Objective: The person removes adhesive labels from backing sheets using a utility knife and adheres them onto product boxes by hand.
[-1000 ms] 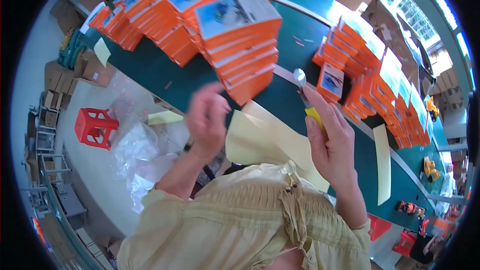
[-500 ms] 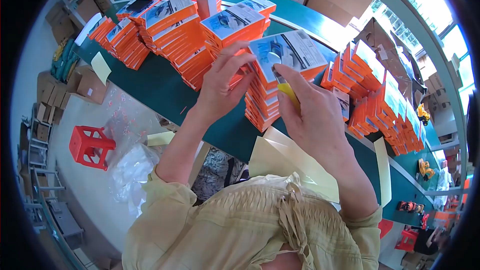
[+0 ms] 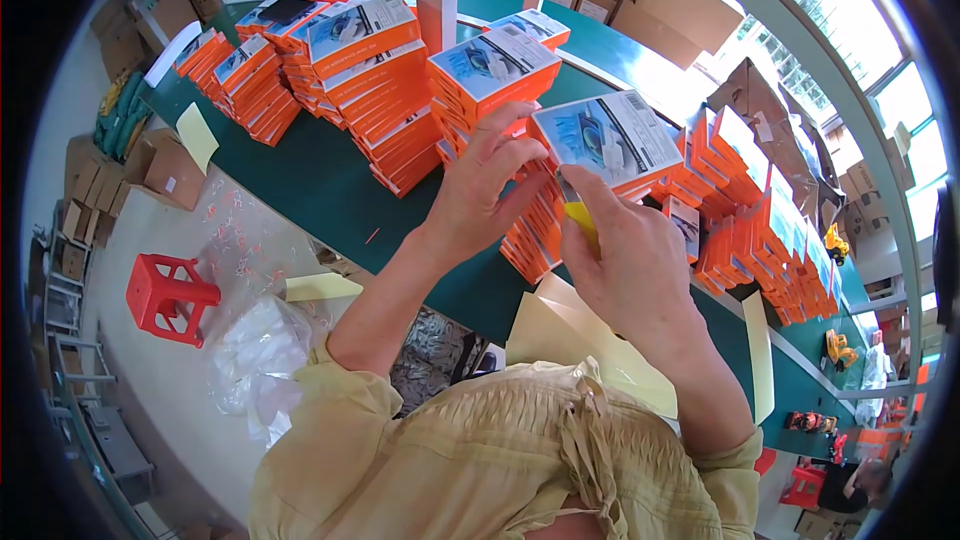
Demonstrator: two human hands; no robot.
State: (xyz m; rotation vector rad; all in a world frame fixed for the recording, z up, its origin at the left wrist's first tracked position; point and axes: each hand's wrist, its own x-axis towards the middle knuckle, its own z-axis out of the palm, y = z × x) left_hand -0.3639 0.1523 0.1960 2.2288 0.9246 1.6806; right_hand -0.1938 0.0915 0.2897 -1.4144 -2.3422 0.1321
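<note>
A tall stack of orange-sided boxes (image 3: 533,240) stands in front of me, its top box (image 3: 612,140) printed with a blue picture and a white label panel. At the left edge of that box is my left hand (image 3: 478,190), its fingers curved and apart, fingertips at the box's corner. My right hand (image 3: 635,255) is closed around a yellow-handled utility knife (image 3: 581,223), the index finger stretched along it towards the front edge of the top box. Its tip is hidden behind that finger.
More orange box stacks (image 3: 375,90) stand left on the green table (image 3: 290,175), others (image 3: 765,240) to the right. A metal post (image 3: 436,0) rises behind. Yellowish paper sheets (image 3: 570,330) lie at the table's front edge. A red stool (image 3: 170,295) is on the floor; a person (image 3: 850,480) is far right.
The knife's metal tip and a whitish round spot near it, seen over the top box earlier, no longer show. My right hand has drawn back to the box's front edge.
</note>
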